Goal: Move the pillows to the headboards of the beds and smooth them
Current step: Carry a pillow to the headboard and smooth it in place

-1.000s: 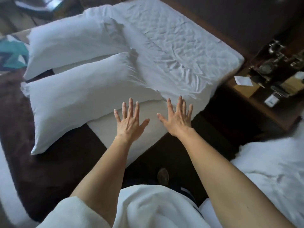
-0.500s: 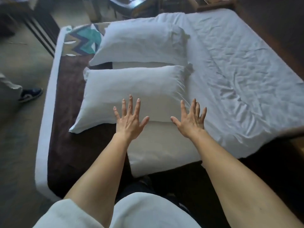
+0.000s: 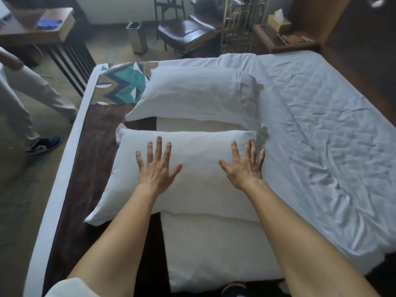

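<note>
- so far, by my read, nothing is done: both pillows lie at the foot of the bed (image 3: 321,129), over the brown runner (image 3: 92,146).
- near pillow (image 3: 199,166) sits under my left hand (image 3: 157,168) and right hand (image 3: 244,168).
- fingers (image 3: 159,146) spread wide and flat, holding nothing; contact unclear.
- far pillow (image 3: 197,93) lies just beyond, untouched.

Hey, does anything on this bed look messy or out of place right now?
Yes. The white sheet is heavily wrinkled, and both pillows lie mid-bed, partly overhanging the brown runner, angled rather than square. Both hands are spread open over the nearer pillow.
</note>
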